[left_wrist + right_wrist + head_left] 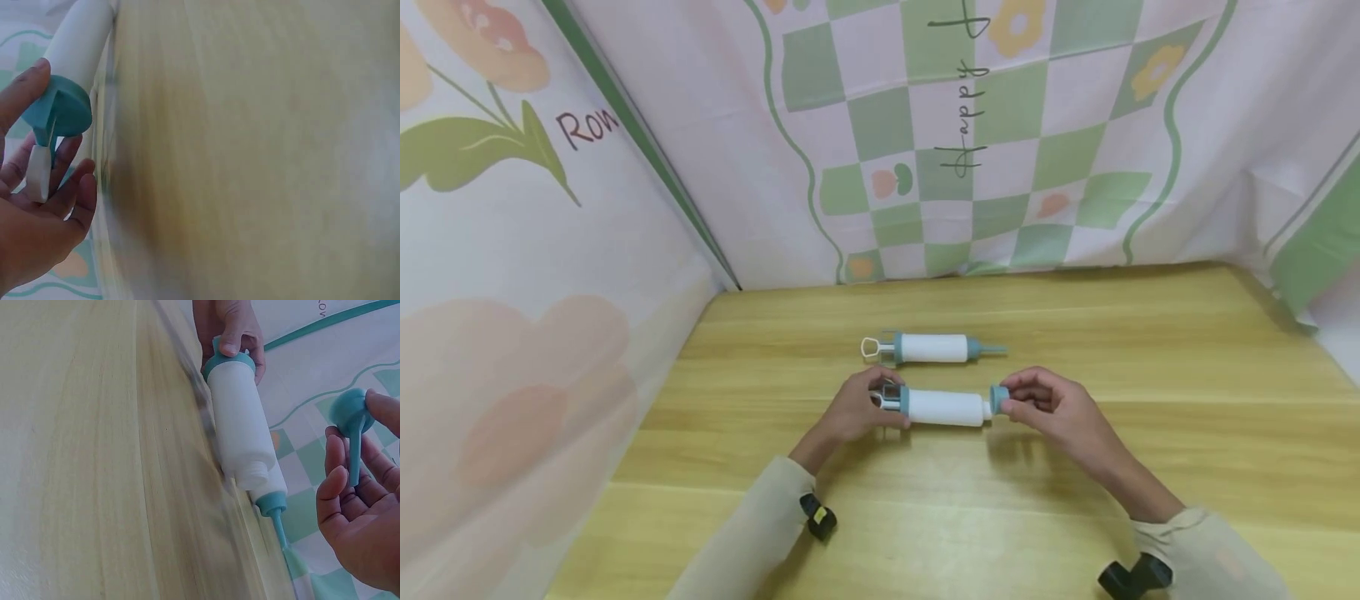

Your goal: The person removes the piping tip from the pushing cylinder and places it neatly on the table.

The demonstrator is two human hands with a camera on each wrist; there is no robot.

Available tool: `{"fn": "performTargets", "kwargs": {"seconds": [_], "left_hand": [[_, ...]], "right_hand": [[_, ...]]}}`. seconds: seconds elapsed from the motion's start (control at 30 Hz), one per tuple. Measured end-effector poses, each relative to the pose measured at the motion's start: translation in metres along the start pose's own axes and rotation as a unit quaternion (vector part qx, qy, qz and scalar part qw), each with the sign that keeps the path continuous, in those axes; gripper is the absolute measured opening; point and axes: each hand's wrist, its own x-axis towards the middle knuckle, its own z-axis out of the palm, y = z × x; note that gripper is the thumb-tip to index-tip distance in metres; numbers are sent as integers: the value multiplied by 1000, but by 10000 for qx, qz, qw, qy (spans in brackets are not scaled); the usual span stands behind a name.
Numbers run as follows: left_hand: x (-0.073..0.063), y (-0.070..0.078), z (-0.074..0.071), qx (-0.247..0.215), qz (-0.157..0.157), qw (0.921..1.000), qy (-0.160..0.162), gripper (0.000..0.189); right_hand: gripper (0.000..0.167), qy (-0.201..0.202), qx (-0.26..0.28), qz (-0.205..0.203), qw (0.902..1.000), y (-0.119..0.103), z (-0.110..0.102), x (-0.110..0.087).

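The right hand [1066, 419], watched from my remote post, pinches a teal nozzle cap [350, 412] between thumb and forefinger, the other fingers loosely bent, the cap's long spout pointing back toward the palm. Just beside it, across a small gap, is the bare threaded neck [253, 475] of a white tube [945, 408], whose other end the left hand [854, 408] holds, thumb pressed at the teal collar [72, 106] and fingers curled behind. I cannot tell whether the tube touches the wooden surface [925, 508] or hangs slightly over it. Past the collar, a white pull handle [39, 175] sticks out within the left hand's reach. Beyond the pair, a second tube [934, 347] of the same make lies on the surface, complete to my eye, with its own nozzle [992, 350] fitted and its handle end in place. By that pattern, I judge the held one nearly whole: collar on, handle in, only the cap off. If assembly is the work, seating and tightening that cap is what remains; if it is dismantling, the collar end is untouched. The direction I cannot tell from this view.
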Motion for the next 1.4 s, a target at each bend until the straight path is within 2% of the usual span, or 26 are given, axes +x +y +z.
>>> {"fn": "performTargets", "kwargs": {"seconds": [0.2, 0.6, 1.1, 1.4], "left_hand": [[0, -1, -1, 145, 127, 9998, -39, 52], [-1, -1, -1, 528, -43, 9986, 6, 51], [-10, 7, -8, 447, -202, 9988, -37, 57], [-15, 12, -10, 868, 186, 9958, 220, 58]], "right_hand": [[26, -17, -15, 1, 10000, 0, 1, 1], [25, -35, -16, 21, 10000, 1, 5, 4], [26, -28, -72, 29, 10000, 4, 10, 5], [24, -22, -172, 3, 9998, 2, 13, 3]]}}
